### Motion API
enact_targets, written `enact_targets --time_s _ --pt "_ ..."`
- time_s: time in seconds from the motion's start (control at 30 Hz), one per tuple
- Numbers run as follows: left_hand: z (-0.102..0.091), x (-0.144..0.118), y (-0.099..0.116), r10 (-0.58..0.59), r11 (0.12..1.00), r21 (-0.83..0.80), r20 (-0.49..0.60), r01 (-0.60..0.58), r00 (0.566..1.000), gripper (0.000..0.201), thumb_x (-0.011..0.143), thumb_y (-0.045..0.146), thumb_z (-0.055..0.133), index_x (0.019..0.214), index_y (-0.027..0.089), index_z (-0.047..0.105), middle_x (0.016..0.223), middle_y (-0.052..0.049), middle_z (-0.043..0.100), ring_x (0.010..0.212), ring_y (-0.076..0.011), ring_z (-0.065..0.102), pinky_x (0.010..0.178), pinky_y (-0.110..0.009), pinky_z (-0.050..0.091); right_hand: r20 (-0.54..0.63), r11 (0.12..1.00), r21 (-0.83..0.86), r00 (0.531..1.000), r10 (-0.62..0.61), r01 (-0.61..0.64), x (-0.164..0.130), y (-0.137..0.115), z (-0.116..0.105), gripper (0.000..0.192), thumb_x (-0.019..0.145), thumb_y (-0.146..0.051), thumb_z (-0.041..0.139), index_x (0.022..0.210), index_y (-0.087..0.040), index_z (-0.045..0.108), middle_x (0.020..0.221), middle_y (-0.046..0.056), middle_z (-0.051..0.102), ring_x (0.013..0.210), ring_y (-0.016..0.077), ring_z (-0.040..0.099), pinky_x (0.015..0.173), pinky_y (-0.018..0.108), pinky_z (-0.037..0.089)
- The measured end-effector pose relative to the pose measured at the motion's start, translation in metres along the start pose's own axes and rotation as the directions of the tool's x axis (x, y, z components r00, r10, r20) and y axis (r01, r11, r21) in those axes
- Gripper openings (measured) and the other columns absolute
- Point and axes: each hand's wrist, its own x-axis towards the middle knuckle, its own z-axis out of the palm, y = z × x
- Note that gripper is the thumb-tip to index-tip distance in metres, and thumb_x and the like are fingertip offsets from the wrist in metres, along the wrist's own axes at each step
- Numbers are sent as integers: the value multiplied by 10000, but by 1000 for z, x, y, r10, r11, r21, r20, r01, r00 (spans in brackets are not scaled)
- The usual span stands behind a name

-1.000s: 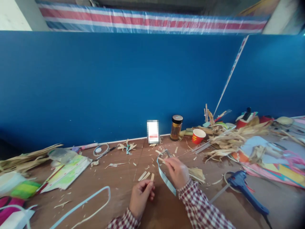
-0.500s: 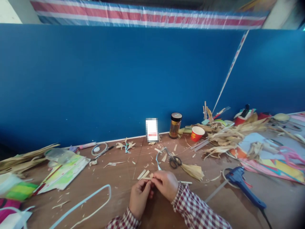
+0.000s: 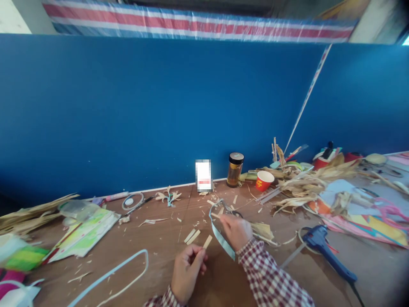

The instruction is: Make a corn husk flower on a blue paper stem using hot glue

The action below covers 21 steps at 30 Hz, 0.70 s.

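My left hand (image 3: 188, 270) is closed, pinching a short pale corn husk strip (image 3: 208, 241) that stands up from between thumb and fingers. To its right and further forward, my right hand (image 3: 237, 231) has its fingers together, with the tip of another pale husk strip (image 3: 215, 216) showing at the fingertips. It covers most of the black handles of the scissors (image 3: 236, 212). A light blue ribbon (image 3: 222, 241) curves down beside the right hand. Two cut husk strips (image 3: 193, 237) lie side by side on the table just beyond my left hand.
A blue glue gun (image 3: 330, 251) lies at the right, its cord trailing. Behind are a lidded jar (image 3: 235, 170), a red paper cup (image 3: 265, 181) and heaped dry husks (image 3: 297, 185). A looped pale-blue strip (image 3: 111, 268) and a painted sheet (image 3: 89, 234) lie left. A blue partition (image 3: 179, 98) closes the back.
My hands have parted. The right hand has moved forward and right to the scissors with a strip at its fingertips, while the left stays low, holding one strip upright. The ribbon's lower part now shows.
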Motion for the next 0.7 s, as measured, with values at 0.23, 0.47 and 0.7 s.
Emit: enact_targets --time_s 0.23,0.47,0.7 --pt "-4 11 -1 7 996 -91 -123 -18 992 321 681 440 651 702 125 593 598 -4 582 453 -86 496 418 -189 404 -24 949 294 993 -113 115 -5 -12 5 316 842 -232 480 1151 -175 512 1026 85 631 893 164 604 743 252 485" --pt "1 5 4 49 999 20 -30 -48 998 332 675 468 637 693 137 621 523 17 551 430 -94 491 426 -195 397 220 960 271 967 -128 66 -19 -34 10 246 856 -281 486 1081 -239 576 978 27 670 891 165 614 767 242 448" --pt "1 5 0 64 997 38 2 -64 998 321 702 461 618 683 142 587 577 20 549 427 -77 484 413 -182 381 246 970 236 963 -108 49 -18 -38 8 279 904 -290 393 781 -236 638 704 -29 664 655 105 590 588 183 372"
